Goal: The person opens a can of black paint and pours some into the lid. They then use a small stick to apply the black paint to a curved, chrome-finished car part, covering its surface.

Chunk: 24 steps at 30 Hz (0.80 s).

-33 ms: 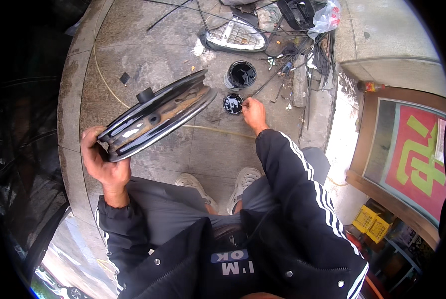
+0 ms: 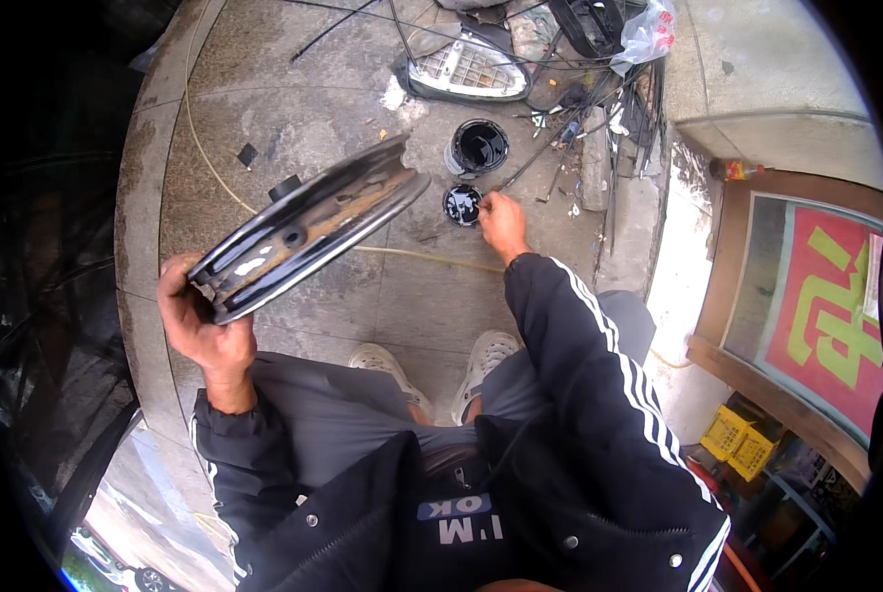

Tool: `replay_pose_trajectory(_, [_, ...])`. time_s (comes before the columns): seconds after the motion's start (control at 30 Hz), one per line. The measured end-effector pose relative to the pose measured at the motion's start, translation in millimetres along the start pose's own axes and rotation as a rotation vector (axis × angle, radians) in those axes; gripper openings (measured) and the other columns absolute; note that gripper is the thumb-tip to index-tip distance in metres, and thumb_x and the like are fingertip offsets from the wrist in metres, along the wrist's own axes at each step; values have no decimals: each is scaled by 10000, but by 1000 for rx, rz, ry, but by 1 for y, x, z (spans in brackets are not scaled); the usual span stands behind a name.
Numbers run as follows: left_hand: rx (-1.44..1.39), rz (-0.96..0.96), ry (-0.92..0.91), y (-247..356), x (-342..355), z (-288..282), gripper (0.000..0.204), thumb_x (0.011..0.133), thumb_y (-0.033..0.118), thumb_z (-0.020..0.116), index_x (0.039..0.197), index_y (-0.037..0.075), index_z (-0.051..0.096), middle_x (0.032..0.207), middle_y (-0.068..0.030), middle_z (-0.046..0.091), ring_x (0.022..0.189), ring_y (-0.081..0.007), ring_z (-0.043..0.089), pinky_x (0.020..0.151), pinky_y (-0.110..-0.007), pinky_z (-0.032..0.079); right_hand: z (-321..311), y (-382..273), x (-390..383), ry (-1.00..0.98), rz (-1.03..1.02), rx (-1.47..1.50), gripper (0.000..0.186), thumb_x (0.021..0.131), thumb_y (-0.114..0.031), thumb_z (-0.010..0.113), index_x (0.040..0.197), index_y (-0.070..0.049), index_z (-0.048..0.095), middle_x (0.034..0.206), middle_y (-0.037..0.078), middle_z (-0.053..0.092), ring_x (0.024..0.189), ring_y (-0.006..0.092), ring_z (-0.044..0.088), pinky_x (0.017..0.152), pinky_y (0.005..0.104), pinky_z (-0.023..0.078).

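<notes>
My left hand [image 2: 205, 321] grips a metal wheel rim [image 2: 328, 212] by its near end and holds it tilted, raised above the ground. Its channel shows wet-looking black patches and rusty brown areas. My right hand [image 2: 501, 225] is closed at the edge of a small round container [image 2: 458, 205] of glossy black liquid, pinching something small that I cannot make out. Just beyond that container stands a larger tin [image 2: 478, 148] with black liquid inside.
A grimy plastic cover [image 2: 461, 69], tangled cables [image 2: 639, 118] and a plastic bag [image 2: 649, 35] lie at the top. A thin hose [image 2: 432, 258] crosses the paving [image 2: 392, 316]. At the right are a framed sign [image 2: 807, 296], a bottle [image 2: 737, 170] and yellow crates [image 2: 737, 439].
The rim in my left hand has shifted slightly down and to the left. My right hand has barely moved.
</notes>
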<state>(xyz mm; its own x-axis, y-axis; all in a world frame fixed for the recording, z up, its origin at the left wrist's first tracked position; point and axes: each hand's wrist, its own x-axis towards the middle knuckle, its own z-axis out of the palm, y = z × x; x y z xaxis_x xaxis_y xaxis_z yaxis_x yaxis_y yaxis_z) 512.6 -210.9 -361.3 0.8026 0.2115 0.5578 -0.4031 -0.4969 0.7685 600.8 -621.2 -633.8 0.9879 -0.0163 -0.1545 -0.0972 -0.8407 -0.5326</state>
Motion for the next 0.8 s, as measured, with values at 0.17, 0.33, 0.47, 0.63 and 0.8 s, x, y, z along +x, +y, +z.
replay_pose_trajectory(0.17, [-98,-201,68,-11,-18,-20,726,803,225,912,1344,-43,509,1263,-155,607,1170,-246,639,1011,-365,514,26,-4,15,18,-162,-115,113,873,-104,685,973,-56,711,992,191,714,953,409,700,830,519,558])
replay_pose_trajectory(0.33, [-71,-244,39,-5,-22,-15,650,730,32,874,1286,-25,542,1212,-122,602,1106,-217,623,997,-339,495,24,-6,16,-224,-275,-379,115,851,-79,684,960,-53,710,981,189,709,952,422,691,815,518,558])
replay_pose_trajectory(0.47, [-83,-209,25,-1,-14,-7,594,717,-9,837,1243,-32,562,1179,-106,593,1073,-197,610,973,-322,490,1,1,15,-139,-238,-196,141,831,-75,704,971,-58,715,969,183,722,909,424,700,795,511,563])
replay_pose_trajectory(0.63, [-79,-175,44,-2,-5,2,596,720,34,854,1232,-34,555,1146,-113,585,1052,-208,602,961,-328,488,-61,-18,8,-79,-79,100,124,870,-58,722,994,-48,731,899,136,745,792,304,720,720,414,565])
replay_pose_trajectory(0.8, [-105,-90,27,-2,3,8,594,750,122,861,1224,-34,539,1107,-125,577,1010,-222,590,919,-335,491,-146,-74,1,-67,208,701,111,902,-48,748,1008,-19,729,855,59,746,744,142,684,644,304,530])
